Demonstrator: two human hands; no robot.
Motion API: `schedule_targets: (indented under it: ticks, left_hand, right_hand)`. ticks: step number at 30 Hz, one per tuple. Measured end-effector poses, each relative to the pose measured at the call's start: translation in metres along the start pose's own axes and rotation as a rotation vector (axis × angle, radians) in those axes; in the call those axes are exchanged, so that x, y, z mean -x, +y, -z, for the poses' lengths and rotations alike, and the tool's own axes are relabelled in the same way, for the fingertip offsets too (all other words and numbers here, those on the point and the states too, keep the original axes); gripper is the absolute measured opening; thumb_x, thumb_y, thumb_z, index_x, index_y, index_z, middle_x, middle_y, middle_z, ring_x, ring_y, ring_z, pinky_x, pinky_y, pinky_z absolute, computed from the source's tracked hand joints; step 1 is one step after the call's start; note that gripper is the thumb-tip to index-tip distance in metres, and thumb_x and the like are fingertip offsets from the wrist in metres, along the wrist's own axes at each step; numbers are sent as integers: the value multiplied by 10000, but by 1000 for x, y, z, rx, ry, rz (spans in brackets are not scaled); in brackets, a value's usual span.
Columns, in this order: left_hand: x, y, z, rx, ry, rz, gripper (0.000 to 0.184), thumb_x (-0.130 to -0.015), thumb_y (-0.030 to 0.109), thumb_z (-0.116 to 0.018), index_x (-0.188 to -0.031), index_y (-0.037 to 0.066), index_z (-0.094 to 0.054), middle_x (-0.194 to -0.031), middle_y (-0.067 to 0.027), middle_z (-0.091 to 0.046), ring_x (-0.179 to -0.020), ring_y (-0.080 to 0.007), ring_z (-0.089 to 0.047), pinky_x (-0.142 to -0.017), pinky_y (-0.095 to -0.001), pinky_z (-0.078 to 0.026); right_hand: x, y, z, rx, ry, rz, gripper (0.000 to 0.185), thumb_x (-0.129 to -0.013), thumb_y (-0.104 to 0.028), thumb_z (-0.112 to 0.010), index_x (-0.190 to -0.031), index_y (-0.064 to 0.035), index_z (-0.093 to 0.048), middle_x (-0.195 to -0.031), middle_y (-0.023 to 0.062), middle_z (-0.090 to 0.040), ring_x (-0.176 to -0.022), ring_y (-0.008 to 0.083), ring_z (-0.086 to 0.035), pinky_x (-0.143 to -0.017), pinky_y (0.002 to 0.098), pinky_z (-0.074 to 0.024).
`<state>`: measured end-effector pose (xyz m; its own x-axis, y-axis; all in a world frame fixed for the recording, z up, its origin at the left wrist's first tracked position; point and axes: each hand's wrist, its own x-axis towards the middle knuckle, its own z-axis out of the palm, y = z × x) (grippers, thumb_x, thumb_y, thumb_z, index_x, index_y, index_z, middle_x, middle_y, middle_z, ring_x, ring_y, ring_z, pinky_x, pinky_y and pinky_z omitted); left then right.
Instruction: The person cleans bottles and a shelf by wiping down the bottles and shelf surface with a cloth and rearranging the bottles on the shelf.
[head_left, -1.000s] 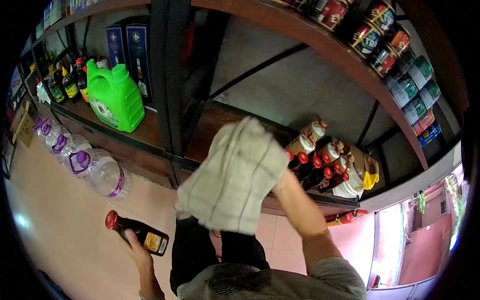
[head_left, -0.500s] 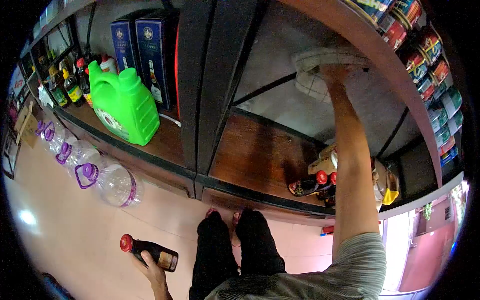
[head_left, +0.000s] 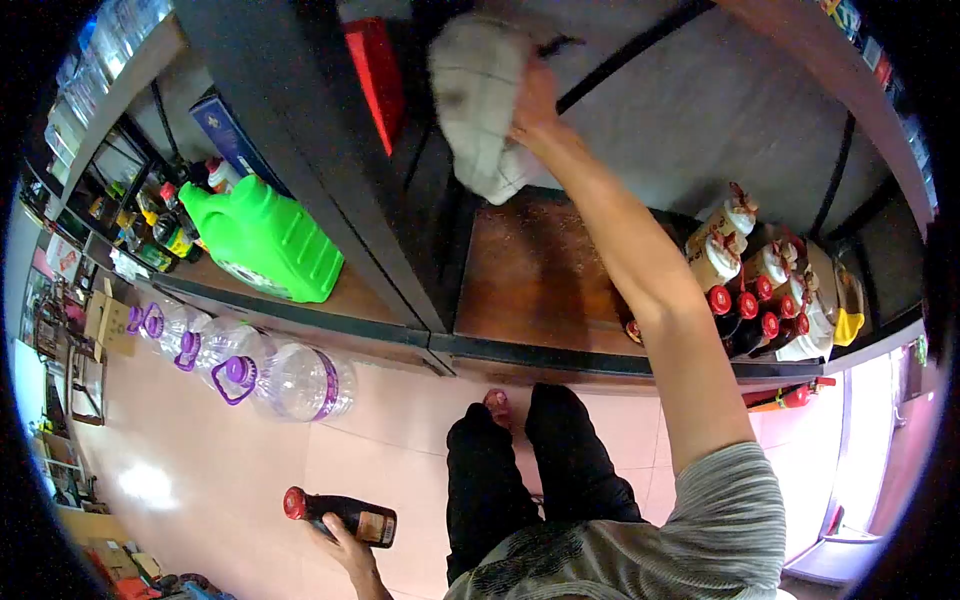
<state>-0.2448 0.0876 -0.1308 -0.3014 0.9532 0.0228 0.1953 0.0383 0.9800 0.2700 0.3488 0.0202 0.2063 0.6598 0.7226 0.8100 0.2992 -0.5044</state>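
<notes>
My left hand point(head_left: 345, 545) is wrapped round a dark bottle point(head_left: 350, 518) with a red cap, held above the pink floor at the lower left. Up at the shelf's dark left post, my right hand point(head_left: 535, 100) holds a pale checked cloth point(head_left: 480, 105) against the inner corner of the compartment; its fingers are partly covered by the cloth. Below that hand lies the brown shelf board point(head_left: 540, 270). Several red-capped bottles point(head_left: 748, 305) stand at the board's right end, beside my right forearm, with white-topped bottles point(head_left: 722, 255) behind them.
A green jug point(head_left: 270, 240) and a blue box point(head_left: 235, 140) are on the left shelf. Big clear bottles point(head_left: 310, 382) with purple handles stand on the floor before it. A red fire extinguisher point(head_left: 780, 398) lies low at the right. The post point(head_left: 310, 150) divides the shelves.
My right hand has moved the cloth from the compartment's back wall leftward to the corner by the post. The view has shifted. My left hand still holds the bottle.
</notes>
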Motion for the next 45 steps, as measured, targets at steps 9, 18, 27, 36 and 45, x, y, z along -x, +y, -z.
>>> schedule_targets:
  ticks: [9,18,27,36,45]
  left_hand:
    - [16,-3,-16,59,-97,23,588,-896,322,-468,-1320,-21,-250,-1157,-149,-433,-988,-218,-477,-837,-322,-425]
    - [26,12,-12,43,-101,-14,566,-888,305,-476,-1304,-23,-277,-1043,-115,-469,-896,-182,-480,-779,-298,-423]
    - [52,14,7,-14,-155,-140,550,-892,258,-469,-1317,-23,-261,-1087,-119,-458,-928,-180,-475,-799,-300,-421]
    - [53,5,16,3,-24,38,612,-895,317,-477,-1338,-25,-228,-1115,-129,-454,-942,-192,-472,-823,-319,-413]
    - [47,-3,-20,-48,8,29,606,-875,298,-511,-1313,-44,-268,-1084,-134,-470,-935,-207,-477,-824,-330,-402]
  right_hand:
    - [-15,-41,-41,491,-479,-126,436,-838,-335,-358,-1228,-202,-504,-1315,72,-436,-1260,317,-293,-1031,473,-199]
    - [49,-77,-40,158,-439,163,346,-710,-159,-476,-1025,-121,-614,-1057,189,-567,-1071,366,-457,-938,481,-299]
    - [56,-115,-23,-9,-532,174,226,-633,-90,-506,-797,1,-632,-871,252,-547,-877,393,-496,-754,450,-406]
    - [38,-92,-30,80,-418,157,298,-670,-72,-479,-923,-59,-634,-1017,183,-590,-974,387,-503,-864,443,-391]
    - [-19,-13,-55,161,-166,-72,343,-672,-153,-521,-983,-44,-615,-1005,184,-597,-992,332,-534,-873,396,-403]
